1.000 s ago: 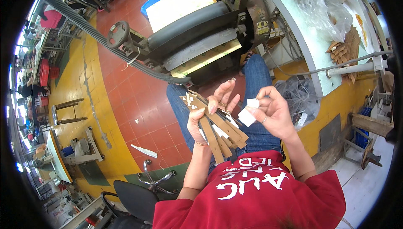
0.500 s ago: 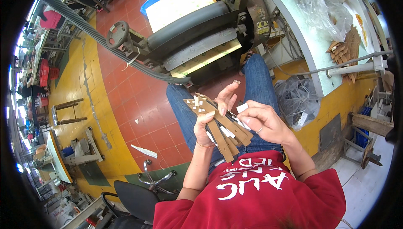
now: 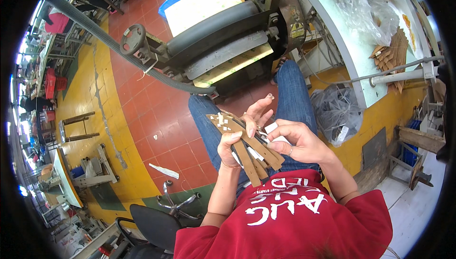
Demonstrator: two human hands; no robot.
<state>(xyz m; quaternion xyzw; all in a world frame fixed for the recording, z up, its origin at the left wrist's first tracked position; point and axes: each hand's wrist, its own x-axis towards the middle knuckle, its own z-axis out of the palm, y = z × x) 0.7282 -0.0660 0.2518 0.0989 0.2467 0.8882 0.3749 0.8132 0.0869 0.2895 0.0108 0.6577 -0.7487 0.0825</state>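
My left hand is closed around a fanned bundle of flat brown strips, its thumb across the top and other fingertips showing on the far side. The strips look like leather; I cannot be sure of the material. Small white squares lie on the far end of the bundle, and white bits show between the strips. At the bundle's right edge, my right hand pinches a small white piece, its fingertips close against the strips. Everything is held above my lap.
Beyond my knees stands a roller machine with a handwheel and a grey hose. A pale table on the right carries more brown strips and clear plastic. Below it sits a plastic bag. An office chair is lower left.
My right hand has moved slightly left, closer to the strips, bringing the white piece to their edge. The bundle in my left hand has shifted a little to the left.
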